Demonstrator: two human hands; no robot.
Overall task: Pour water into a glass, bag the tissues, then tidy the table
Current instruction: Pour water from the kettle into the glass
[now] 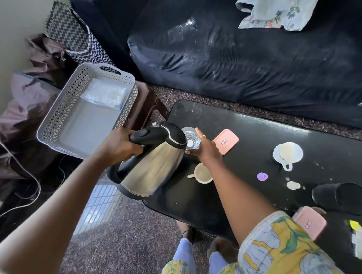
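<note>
The left hand (pixel 119 147) was curled tight round the black handle of the steel kettle (pixel 154 166), which hung tilted over the tabletop's (pixel 258 135) left edge. Its spout end was at the rim of the glass (pixel 191 138). The glass stood near the tabletop's far left corner, just beyond that grip. The right hand (pixel 206 150) held the glass from the right, finger and thumb curved round its wall. A pink tray (pixel 226 141) lay just beside it.
</note>
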